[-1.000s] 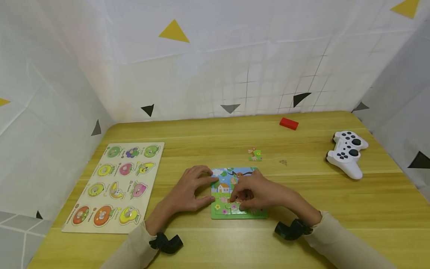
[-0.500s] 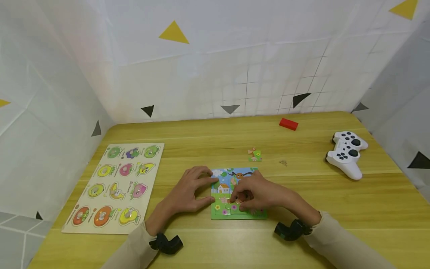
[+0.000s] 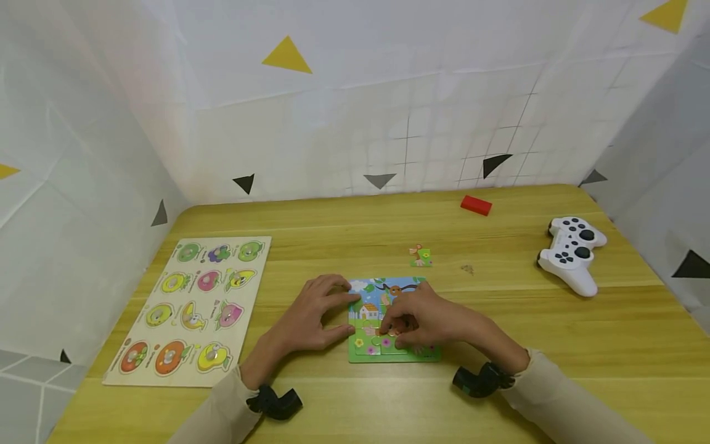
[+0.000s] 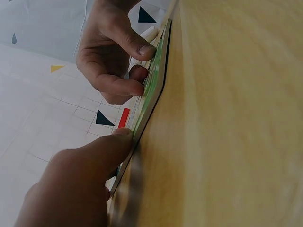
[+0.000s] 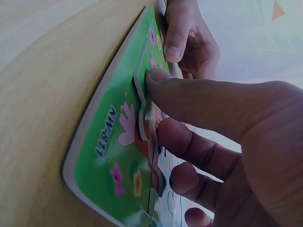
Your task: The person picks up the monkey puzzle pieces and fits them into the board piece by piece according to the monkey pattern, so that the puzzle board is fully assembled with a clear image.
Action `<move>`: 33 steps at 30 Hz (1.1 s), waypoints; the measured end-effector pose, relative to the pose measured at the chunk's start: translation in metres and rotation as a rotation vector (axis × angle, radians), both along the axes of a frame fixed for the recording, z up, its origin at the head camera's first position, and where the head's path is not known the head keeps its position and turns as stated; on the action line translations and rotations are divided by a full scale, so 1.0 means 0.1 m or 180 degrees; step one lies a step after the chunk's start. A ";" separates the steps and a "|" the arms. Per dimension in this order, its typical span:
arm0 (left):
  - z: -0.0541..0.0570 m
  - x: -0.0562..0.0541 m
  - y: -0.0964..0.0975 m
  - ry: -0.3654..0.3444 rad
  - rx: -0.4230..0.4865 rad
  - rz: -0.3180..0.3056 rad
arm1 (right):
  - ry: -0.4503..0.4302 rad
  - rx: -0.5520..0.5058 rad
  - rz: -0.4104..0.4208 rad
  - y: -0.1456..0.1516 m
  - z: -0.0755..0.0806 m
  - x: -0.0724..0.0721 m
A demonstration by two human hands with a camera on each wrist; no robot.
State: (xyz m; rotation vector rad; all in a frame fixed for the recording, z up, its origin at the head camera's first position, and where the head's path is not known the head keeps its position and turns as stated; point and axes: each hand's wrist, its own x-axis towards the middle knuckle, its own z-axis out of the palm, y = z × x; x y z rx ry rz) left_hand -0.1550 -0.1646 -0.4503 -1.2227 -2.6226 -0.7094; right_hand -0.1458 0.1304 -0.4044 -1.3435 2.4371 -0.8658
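Observation:
In the head view a puzzle board (image 3: 366, 358) with a house and garden picture lies at the table's middle. My left hand (image 3: 313, 314) rests at its left side, thumb and forefinger apart, their tips touching the edge. Over the board's right half, my right hand (image 3: 426, 316) has its fingers bent. Its thumb and fingertips pinch a green puzzle piece (image 5: 141, 78), which sits slightly raised and tilted above its neighbours in the right wrist view. The right hand hides part of the picture. A loose puzzle piece (image 3: 420, 256) lies beyond the board.
At the left lies a fruit knob-puzzle board (image 3: 249, 296). A red block (image 3: 476, 205) is near the table's back edge, and a white game controller (image 3: 571, 254) lies at the right. A white patterned curtain (image 3: 333, 135) stands behind the wooden table (image 3: 333, 228).

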 end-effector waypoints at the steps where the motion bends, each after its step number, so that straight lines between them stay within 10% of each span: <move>1: 0.00 0.00 0.00 -0.0011 0.0001 0.0007 | 0.0001 0.0001 -0.0005 0.00 0.00 0.00; 33: 0.00 0.01 0.00 -0.0009 -0.0052 0.0043 | -0.0053 -0.0230 -0.0213 0.21 0.03 -0.18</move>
